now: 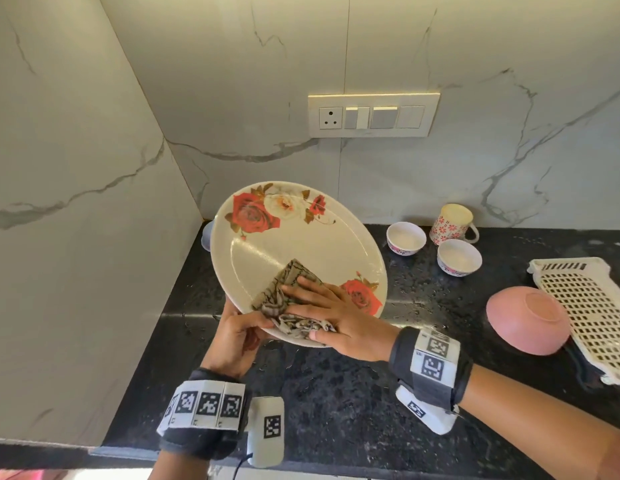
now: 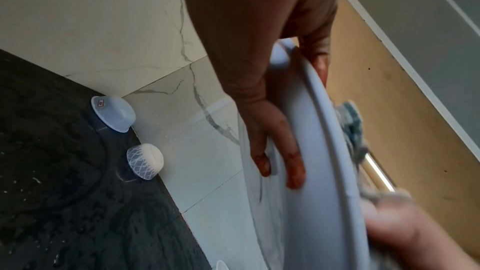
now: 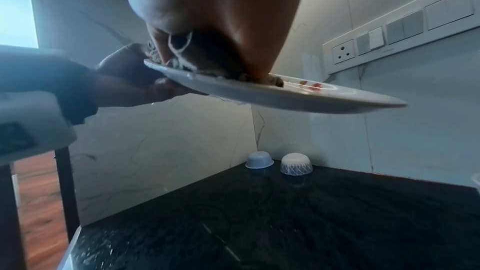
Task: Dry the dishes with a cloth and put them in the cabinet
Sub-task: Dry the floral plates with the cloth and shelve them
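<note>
A cream plate (image 1: 312, 237) printed with red roses is held tilted above the black counter. My left hand (image 1: 237, 336) grips its near rim, thumb on the face and fingers (image 2: 294, 163) spread under the white underside (image 2: 306, 202). My right hand (image 1: 331, 315) lies flat on a patterned brown cloth (image 1: 284, 289) and presses it against the lower part of the plate's face. In the right wrist view the plate (image 3: 285, 93) is edge-on with the cloth (image 3: 182, 65) bunched under my palm.
Two small white bowls (image 1: 405, 237) (image 1: 459, 257) and a floral mug (image 1: 452, 223) stand upright at the back. A pink bowl (image 1: 528, 318) lies upside down beside a cream perforated rack (image 1: 592, 306). Two upturned bowls (image 3: 259, 160) (image 3: 296, 164) sit in the corner. The counter (image 1: 336, 393) is wet.
</note>
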The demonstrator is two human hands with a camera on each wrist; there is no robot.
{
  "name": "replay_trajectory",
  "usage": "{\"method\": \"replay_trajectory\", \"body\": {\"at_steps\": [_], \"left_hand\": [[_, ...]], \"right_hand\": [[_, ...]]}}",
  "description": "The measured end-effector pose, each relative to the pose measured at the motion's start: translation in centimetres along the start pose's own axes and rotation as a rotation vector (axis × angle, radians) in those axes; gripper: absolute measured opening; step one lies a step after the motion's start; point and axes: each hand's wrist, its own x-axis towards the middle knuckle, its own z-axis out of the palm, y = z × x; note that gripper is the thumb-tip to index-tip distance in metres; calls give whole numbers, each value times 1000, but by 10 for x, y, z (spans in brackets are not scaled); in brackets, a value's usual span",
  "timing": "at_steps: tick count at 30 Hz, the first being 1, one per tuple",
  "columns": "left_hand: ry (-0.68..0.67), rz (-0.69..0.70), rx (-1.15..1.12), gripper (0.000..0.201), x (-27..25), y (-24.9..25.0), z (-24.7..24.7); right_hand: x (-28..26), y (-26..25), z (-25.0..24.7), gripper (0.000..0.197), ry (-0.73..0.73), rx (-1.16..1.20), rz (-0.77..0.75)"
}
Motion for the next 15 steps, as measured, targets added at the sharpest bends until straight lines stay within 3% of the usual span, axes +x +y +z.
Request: {"method": "replay_trajectory", "body": {"at_steps": [5,9,12,15], "left_hand": [[21,31,48,92,-2,-2,2],[40,51,78,93,-4,-9,8],[16,52,124,89,-5,-10,15],[4,25,157,84,-8,-12,20]], "right_hand": [[-33,29,7,52,177,-92,63],[-34,53,-2,67,244,-222,343],[-12,68,-25,70,347,-159,561],[18,71,-51,70,467,-60,597]]}}
